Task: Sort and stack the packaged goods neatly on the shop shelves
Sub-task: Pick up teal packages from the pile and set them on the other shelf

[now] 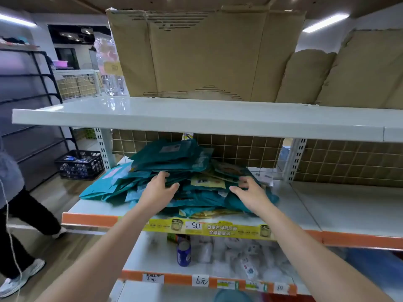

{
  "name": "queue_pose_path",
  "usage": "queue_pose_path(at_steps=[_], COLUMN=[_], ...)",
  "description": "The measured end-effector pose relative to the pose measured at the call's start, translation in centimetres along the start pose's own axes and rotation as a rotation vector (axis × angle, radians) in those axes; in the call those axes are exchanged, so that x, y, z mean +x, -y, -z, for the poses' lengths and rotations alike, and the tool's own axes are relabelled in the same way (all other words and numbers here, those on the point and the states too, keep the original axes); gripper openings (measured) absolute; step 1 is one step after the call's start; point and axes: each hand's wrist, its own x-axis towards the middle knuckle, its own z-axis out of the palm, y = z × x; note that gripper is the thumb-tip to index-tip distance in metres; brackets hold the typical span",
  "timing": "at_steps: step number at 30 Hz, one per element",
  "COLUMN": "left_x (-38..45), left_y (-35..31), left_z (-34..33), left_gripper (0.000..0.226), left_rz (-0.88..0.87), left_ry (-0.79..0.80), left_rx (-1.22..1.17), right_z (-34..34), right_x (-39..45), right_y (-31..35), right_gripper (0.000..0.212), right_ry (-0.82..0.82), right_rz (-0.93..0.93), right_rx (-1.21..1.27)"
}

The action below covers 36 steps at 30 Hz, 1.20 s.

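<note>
A loose heap of teal packets (174, 162), with a few yellow ones (208, 182) mixed in, lies on the middle shelf (316, 214). My left hand (158, 188) rests on the left front of the heap, its fingers curled over the edge of a teal packet. My right hand (247, 191) lies on the heap's right side, fingers spread and bent over the packets. Neither hand has lifted anything. More teal packets (102, 186) spill flat toward the shelf's left end.
An empty white shelf (152, 114) hangs just above, backed by cardboard sheets (207, 57). The shelf below holds a blue can (183, 253) and pale packets. A person (13, 214) walks at the left beside a black crate (79, 164).
</note>
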Motion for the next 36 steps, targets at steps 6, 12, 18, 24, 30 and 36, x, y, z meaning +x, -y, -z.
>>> queue_pose_path(at_steps=[6, 12, 18, 24, 30, 36], left_x=[2.6, 7.3, 12.1, 15.0, 15.5, 15.9], left_y=[-0.6, 0.0, 1.0, 0.8, 1.2, 0.7], left_z=[0.6, 0.6, -0.1, -0.6, -0.3, -0.3], left_gripper=[0.056, 0.066, 0.079, 0.076, 0.062, 0.051], left_rz=[-0.028, -0.003, -0.016, -0.018, -0.074, -0.082], left_ry=[-0.064, -0.144, -0.045, 0.107, 0.031, -0.043], left_rx=[0.105, 0.369, 0.39, 0.387, 0.496, 0.546], right_z=[-0.3, -1.2, -2.0, -2.3, -2.8, -2.2], right_x=[2.1, 4.7, 7.6, 9.2, 11.3, 12.4], right_y=[0.9, -0.1, -0.5, 1.4, 0.1, -1.7], right_gripper=[0.059, 0.061, 0.049, 0.054, 0.067, 0.091], right_ry=[-0.001, -0.005, -0.168, -0.191, -0.11, -0.084], right_rz=[0.01, -0.009, -0.012, -0.061, -0.265, -0.323], right_rx=[-0.085, -0.176, -0.363, -0.653, -0.352, -0.494])
